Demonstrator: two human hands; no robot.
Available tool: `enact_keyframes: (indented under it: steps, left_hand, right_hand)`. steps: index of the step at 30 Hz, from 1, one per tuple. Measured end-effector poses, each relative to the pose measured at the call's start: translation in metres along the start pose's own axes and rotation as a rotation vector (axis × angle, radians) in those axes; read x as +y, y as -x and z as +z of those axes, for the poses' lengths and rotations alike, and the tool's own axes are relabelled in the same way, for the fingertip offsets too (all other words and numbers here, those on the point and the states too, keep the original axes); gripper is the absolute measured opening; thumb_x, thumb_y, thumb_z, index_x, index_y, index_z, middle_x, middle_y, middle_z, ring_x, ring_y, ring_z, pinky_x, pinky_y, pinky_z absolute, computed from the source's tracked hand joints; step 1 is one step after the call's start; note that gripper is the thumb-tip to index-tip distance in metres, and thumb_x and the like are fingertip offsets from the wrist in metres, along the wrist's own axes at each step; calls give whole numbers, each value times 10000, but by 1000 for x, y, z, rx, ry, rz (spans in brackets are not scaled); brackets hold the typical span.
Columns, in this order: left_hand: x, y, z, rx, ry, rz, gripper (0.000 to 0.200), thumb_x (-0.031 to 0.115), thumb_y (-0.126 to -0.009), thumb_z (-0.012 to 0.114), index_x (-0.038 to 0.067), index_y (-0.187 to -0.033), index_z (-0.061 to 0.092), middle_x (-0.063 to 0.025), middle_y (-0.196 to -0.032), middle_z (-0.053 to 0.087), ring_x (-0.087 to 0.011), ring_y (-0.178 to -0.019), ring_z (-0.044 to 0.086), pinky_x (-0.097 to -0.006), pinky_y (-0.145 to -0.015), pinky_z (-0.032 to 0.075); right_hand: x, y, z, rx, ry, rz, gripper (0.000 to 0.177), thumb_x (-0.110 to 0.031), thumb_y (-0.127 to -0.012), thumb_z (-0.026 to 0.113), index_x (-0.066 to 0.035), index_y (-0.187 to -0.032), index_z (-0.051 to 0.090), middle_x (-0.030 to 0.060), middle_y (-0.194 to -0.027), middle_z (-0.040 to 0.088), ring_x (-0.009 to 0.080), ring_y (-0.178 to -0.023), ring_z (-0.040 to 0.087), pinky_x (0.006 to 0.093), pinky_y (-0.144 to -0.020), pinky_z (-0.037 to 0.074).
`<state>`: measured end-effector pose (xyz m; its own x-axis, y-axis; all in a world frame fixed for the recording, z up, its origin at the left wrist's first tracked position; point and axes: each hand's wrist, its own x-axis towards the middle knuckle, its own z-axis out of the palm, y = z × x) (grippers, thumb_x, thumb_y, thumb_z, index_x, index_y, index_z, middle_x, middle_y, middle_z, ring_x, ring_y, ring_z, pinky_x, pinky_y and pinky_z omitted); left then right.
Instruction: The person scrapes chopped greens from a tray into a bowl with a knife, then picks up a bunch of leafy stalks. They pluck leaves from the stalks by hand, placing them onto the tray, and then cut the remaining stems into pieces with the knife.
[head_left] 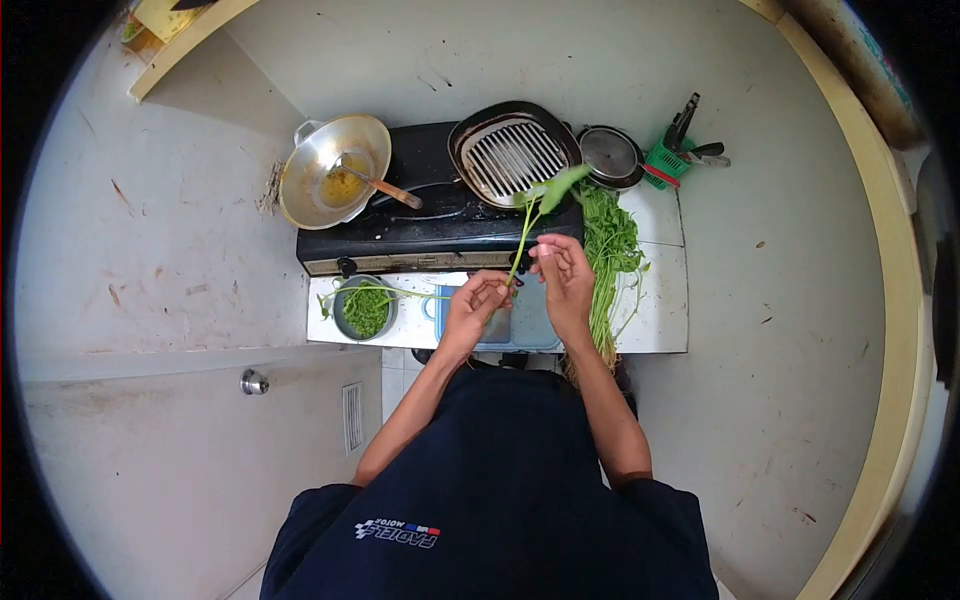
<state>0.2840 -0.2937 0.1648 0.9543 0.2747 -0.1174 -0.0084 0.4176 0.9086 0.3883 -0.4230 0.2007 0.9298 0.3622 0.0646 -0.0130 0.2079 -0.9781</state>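
Note:
Several long green vegetable stems are pinched in my left hand (475, 308), above the blue tray. One leafy stem (524, 237) rises from its fingers toward the grill pan, its leaf tip blurred. Another thin stem (410, 293) stretches left across the bowl. My right hand (566, 285) is just right of the upright stem, fingers loosely curled and apart, with nothing visible in them. A round bowl (340, 316) of picked green leaves (366, 312) stands left of my hands. Beside my right wrist lies a big bunch of leafy stems (606, 240), roots toward me.
A black stove (415, 232) carries a wok (298, 190) with a wooden-handled ladle (395, 192) and a grill pan (515, 155). Right of it are a small pan (610, 153) and a green basket (663, 162) of utensils. The blue cutting board or tray (538, 318) lies partly under my hands.

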Motion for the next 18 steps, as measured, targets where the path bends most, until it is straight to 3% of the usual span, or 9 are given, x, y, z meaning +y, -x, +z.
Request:
enact_keyframes:
  steps: [9, 18]
  left_hand:
    - [0, 5, 7, -49, -237, 56, 208, 96, -992, 629, 8, -1179, 608, -63, -1111, 662, -128, -1015, 605, -286, -928, 484]
    - [23, -8, 25, 17, -6, 19, 214, 148, -1033, 574, 17, -1200, 598, -47, -987, 664, -111, -895, 629, -290, -876, 526]
  right_hand:
    - [-3, 2, 3, -21, -116, -28, 182, -44, -962, 662, 31, -1116, 600, 95, -1022, 680, 116, -931, 658, 238, -819, 522]
    - [1, 12, 0, -120, -81, -70, 144, -55, -948, 681, 8, -1068, 630, 51, -986, 651, 109, -879, 613, 251, -801, 496]
